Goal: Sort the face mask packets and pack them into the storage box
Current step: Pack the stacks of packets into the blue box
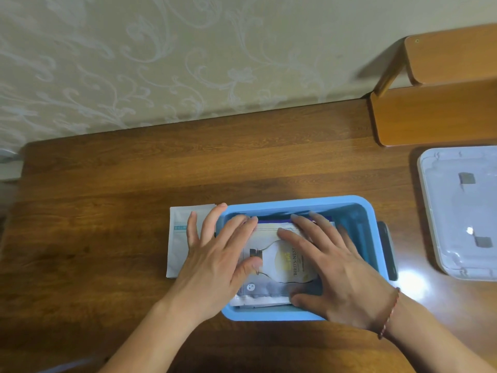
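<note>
- Head view, the only one: blue storage box [357,208] on a wooden table [107,211], near the front edge, open on top.
- Inside the box, a stack of face mask packets, the top packet [279,262] white and grey with a yellow motif, lying flat; a purple edge [271,219] of a lower packet showing at the far side.
- Left hand [215,267] flat, fingers straight and spread wide, reaching across the box's left wall; thumb and forefinger resting on the top packet, outer fingers lying over the packets outside.
- Right hand [336,267] flat on the top packet, fingers straight and slightly apart, pressing down; nothing pinched or gripped. Red string bracelet [390,313] on that wrist.
- Second pile of pale packets [178,238] on the table, touching the box's left wall, partly under the left hand.
- Clear lid [462,211] lying well apart to the right; a dark object [387,251] just beside the box's right wall, too hidden to identify.
- Step in hand, as a judgement: settling and flattening the stack already in the box.
- Next move likely: lifting the outside pile and laying it in; calls for a square, flat placement, since the free room beside the stack looks narrow.
- Lid not yet on.
</note>
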The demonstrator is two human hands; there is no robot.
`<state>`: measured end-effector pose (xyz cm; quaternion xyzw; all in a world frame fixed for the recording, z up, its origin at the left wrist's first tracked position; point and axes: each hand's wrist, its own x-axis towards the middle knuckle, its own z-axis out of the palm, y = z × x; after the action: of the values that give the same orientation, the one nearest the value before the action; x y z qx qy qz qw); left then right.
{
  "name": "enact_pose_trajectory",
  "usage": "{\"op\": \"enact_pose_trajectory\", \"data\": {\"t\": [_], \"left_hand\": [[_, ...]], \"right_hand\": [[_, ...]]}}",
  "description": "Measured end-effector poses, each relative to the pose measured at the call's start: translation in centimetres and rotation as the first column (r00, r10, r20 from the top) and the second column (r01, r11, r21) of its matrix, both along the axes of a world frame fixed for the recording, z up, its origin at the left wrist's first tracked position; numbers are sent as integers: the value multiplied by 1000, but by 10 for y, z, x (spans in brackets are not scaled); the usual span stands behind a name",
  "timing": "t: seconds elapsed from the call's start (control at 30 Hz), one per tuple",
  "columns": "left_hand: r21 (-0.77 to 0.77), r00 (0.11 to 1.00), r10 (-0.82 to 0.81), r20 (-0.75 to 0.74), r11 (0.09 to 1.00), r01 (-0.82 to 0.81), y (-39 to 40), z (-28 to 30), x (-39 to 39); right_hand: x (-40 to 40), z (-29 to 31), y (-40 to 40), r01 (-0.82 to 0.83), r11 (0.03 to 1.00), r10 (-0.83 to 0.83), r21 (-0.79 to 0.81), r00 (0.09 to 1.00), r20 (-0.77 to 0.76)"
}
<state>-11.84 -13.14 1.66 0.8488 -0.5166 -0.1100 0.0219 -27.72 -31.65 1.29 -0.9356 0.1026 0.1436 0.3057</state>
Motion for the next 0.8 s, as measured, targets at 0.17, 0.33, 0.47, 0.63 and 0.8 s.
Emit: {"op": "enact_pose_trajectory", "data": {"t": [0.17, 0.33, 0.47, 0.63, 0.8], "left_hand": [[-450, 972, 68, -225, 878, -166, 11, -3, 7], [-619, 763, 404, -504, 448, -646, 28, -16, 16], [-162, 164, 640, -751, 62, -985, 45, -40, 29], [81, -5, 650, -760, 88, -993, 64, -49, 40], [163, -102, 520, -848, 74, -984, 93, -59, 59]], "right_hand": [[-4, 3, 2, 27, 997, -17, -74, 991, 136], [-15, 17, 15, 220, 970, -242, 101, 884, 400], [-20, 36, 55, 304, 907, -419, 291, 718, 556], [33, 41, 141, 225, 838, -347, 497, 923, 167], [99, 7, 228, 413, 672, -427, 615, 894, -135]]}}
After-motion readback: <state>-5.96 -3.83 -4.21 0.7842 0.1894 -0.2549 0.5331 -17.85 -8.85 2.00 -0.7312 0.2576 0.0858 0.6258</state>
